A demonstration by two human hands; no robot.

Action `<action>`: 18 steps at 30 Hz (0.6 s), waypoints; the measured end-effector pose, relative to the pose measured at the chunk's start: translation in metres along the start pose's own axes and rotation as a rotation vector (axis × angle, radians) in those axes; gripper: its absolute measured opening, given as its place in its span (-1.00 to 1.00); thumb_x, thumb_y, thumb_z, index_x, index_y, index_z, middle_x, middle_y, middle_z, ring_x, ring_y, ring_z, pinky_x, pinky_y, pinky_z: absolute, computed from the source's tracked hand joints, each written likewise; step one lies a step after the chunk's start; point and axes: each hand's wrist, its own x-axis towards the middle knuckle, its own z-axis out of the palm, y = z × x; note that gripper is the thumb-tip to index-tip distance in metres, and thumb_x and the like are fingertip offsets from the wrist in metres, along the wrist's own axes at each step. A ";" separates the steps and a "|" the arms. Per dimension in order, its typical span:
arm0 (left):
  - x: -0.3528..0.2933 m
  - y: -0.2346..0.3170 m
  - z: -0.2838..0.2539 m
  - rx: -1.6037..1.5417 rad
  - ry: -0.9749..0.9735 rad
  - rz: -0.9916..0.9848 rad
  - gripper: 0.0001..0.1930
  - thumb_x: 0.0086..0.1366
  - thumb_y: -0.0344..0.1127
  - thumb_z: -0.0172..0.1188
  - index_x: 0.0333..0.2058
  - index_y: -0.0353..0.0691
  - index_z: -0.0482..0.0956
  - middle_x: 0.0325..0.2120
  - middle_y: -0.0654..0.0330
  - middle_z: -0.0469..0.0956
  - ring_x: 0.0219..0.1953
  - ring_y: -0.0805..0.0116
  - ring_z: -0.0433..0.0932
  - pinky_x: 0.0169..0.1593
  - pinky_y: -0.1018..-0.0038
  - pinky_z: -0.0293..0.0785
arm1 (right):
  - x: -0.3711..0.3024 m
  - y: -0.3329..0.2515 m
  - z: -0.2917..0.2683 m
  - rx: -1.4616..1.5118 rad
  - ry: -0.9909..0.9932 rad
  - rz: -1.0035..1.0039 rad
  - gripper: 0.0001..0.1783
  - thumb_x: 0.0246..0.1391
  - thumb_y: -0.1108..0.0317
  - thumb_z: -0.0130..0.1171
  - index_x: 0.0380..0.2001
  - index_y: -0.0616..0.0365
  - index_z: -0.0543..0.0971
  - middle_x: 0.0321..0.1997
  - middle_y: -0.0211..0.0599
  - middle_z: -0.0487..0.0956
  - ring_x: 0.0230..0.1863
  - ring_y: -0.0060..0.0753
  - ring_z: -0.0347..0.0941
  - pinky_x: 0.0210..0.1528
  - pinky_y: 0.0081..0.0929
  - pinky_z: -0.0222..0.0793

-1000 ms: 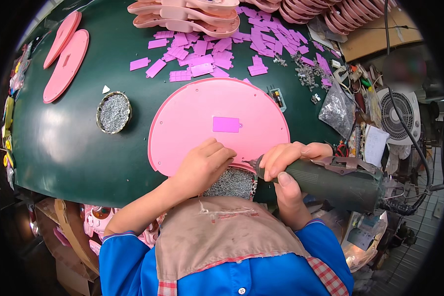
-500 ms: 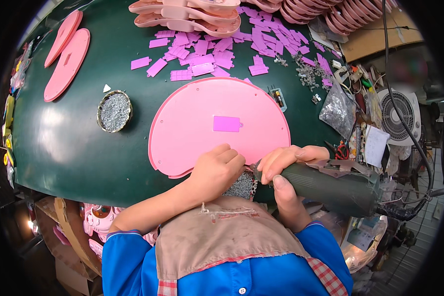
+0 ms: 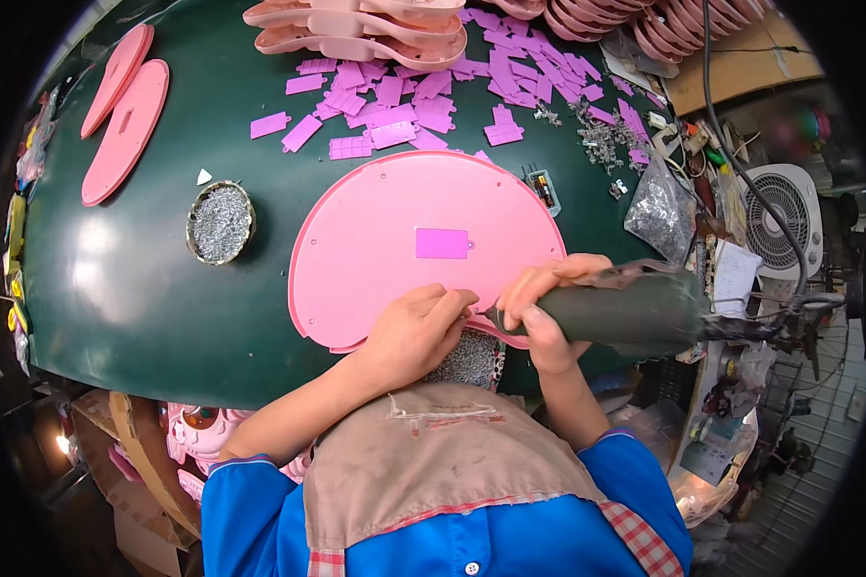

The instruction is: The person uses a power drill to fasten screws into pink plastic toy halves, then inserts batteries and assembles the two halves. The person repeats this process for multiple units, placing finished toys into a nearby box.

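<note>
R. fingers (image 3: 524, 288) are gripping dk-green power driver (image 3: 630, 310), prob. heavy; barrel is offering best hold. L. fingers (image 3: 450, 305) are resting narrow, can't tell if holding; pink panel (image 3: 370, 250) is lying under/beyond, prob. light, stiff, slick: rim is suiting grip.

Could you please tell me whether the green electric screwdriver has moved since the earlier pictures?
Yes, the rear of the electric screwdriver has swung up and left in the view, judged against the white fan.

Dk grn tbl (image 3: 135, 332) | gry lined flr (image 3: 829, 452) R | brt glow (image 3: 63, 444) L
</note>
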 end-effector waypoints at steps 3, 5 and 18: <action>0.000 0.001 0.001 -0.090 -0.002 0.000 -0.68 0.14 -0.52 0.32 -0.10 -0.28 0.53 -0.40 0.12 0.60 -0.32 0.13 0.61 -0.25 0.27 0.57 | 0.000 -0.022 0.003 0.183 0.055 -0.016 -0.42 0.06 0.58 0.18 0.05 0.03 0.12 -0.51 -0.23 0.52 -0.54 -0.35 0.47 -0.31 -0.27 0.54; 0.005 0.003 -0.001 -0.134 0.004 0.026 -0.67 0.13 -0.54 0.33 -0.10 -0.28 0.53 -0.40 0.14 0.60 -0.32 0.15 0.61 -0.24 0.29 0.56 | 0.003 -0.030 0.005 0.171 0.024 -0.022 -0.42 0.06 0.59 0.18 0.03 0.03 0.11 -0.48 -0.23 0.53 -0.53 -0.35 0.47 -0.29 -0.26 0.55; 0.021 0.005 0.001 -0.049 0.156 0.185 -0.66 0.05 -0.57 0.38 -0.15 -0.29 0.57 -0.44 0.18 0.55 -0.33 0.23 0.58 -0.28 0.35 0.53 | 0.010 -0.050 0.005 0.147 0.054 -0.043 -0.43 0.10 0.55 0.18 0.03 -0.02 0.09 -0.45 -0.20 0.55 -0.45 -0.30 0.50 -0.18 -0.14 0.54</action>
